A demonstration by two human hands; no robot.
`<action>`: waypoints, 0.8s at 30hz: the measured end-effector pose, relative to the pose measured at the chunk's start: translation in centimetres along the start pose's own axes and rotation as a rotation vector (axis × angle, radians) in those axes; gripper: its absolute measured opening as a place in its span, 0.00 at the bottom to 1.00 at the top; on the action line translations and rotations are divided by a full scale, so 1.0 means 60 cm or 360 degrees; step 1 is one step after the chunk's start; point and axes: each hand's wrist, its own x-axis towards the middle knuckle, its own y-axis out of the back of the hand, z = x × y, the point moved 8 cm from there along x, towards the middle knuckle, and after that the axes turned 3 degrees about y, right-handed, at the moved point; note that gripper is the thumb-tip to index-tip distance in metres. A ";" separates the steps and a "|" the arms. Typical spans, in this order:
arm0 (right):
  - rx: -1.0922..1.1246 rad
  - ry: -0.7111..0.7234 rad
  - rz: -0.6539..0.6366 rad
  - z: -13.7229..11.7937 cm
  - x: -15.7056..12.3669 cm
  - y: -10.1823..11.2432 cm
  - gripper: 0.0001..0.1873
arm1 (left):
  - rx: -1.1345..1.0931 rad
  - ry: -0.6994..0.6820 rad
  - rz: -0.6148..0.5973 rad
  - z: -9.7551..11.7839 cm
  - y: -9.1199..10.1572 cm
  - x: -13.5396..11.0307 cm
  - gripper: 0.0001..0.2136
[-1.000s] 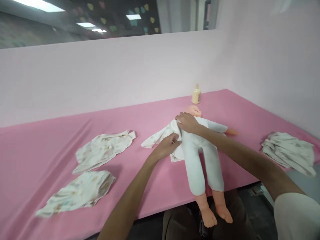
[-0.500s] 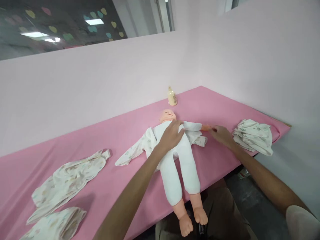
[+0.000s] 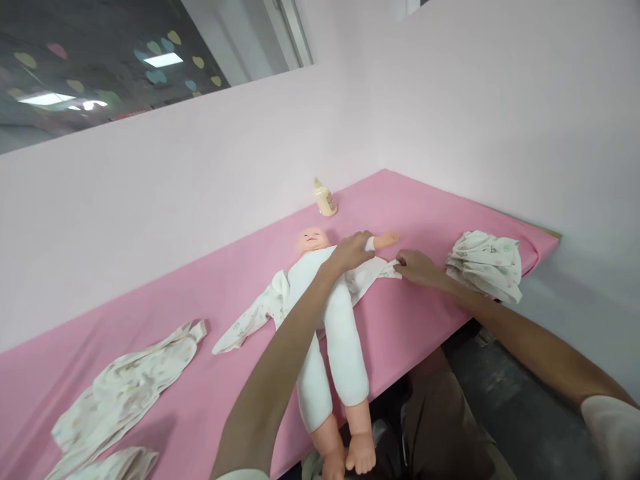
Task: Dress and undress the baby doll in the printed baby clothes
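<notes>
A baby doll (image 3: pixel 346 333) with a white cloth body lies on its back, its bare feet hanging past the table's front edge. Under it a printed white baby shirt (image 3: pixel 253 317) is spread, with one sleeve out to the left. My left hand (image 3: pixel 353 253) is closed around the doll's white arm (image 3: pixel 369 244), whose bare forearm and hand stick out to the right. With fingertips pinched, my right hand (image 3: pixel 416 267) grips the end of the shirt's other sleeve (image 3: pixel 389 269), just below the doll's hand. That sleeve is pulled taut.
A pump bottle (image 3: pixel 325 199) of pale yellow liquid stands behind the doll's head. Folded printed cloth (image 3: pixel 485 265) lies at the right edge of the pink table (image 3: pixel 420 200). Another printed garment (image 3: pixel 130 387) and a folded cloth (image 3: pixel 120 465) lie at the left. Walls close off the back and right.
My left hand has moved from the doll's chest to its arm. My right hand has let go of the doll's hand and taken hold of the shirt sleeve. The view has shifted right.
</notes>
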 end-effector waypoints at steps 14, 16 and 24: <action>0.0486 -0.0380 0.0621 0.084 0.127 0.118 0.06 | -0.0251 0.0031 0.0159 -0.003 0.071 -0.057 0.09; 0.0406 -0.0471 0.0671 0.090 0.135 0.110 0.09 | -0.0246 0.0041 0.0165 -0.008 0.069 -0.055 0.08; 0.0098 -0.0401 0.0704 0.033 0.124 0.039 0.22 | -0.0299 0.0122 0.0273 -0.026 0.062 -0.049 0.16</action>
